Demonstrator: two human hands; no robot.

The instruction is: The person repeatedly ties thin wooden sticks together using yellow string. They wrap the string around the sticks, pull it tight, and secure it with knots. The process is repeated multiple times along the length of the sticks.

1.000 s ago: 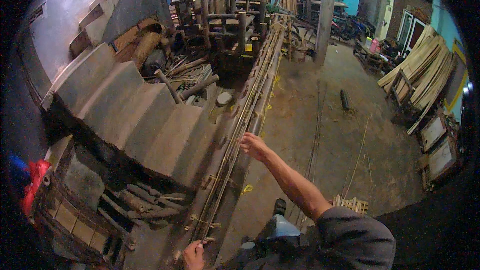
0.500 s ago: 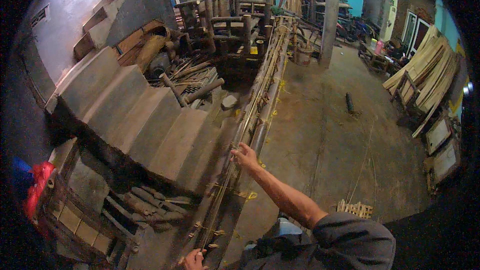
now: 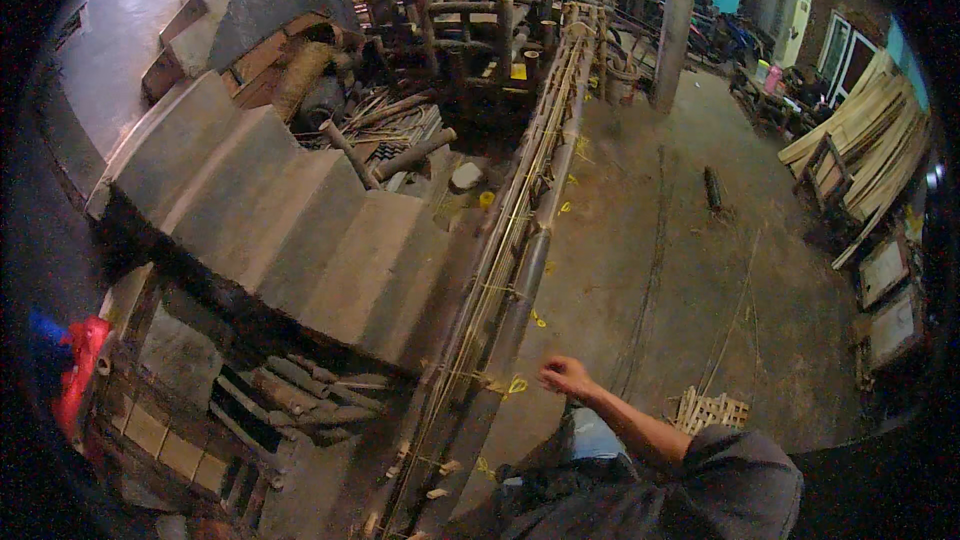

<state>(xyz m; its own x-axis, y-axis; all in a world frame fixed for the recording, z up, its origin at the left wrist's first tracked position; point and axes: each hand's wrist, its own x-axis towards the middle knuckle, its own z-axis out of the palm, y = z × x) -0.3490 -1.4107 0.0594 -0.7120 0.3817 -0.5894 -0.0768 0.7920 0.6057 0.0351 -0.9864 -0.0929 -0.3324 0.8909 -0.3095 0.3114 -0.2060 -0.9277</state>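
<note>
Bundle [image 3: 520, 230], tied at intervals, running 12 to 6 o'clock; right hand [image 3: 566, 377] loosely curled, empty, beside it; left hand unseen.

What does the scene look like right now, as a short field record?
Right hand: raised beside the long bamboo strip bundle, fingers curled, seems empty; contact unclear
Left hand: out of view
Bundle: runs from lower frame toward the far wooden frames, tied with yellow ties
Left of bundle: concrete stairs
Right of bundle: dirt floor, planks leaning by the wall
</note>
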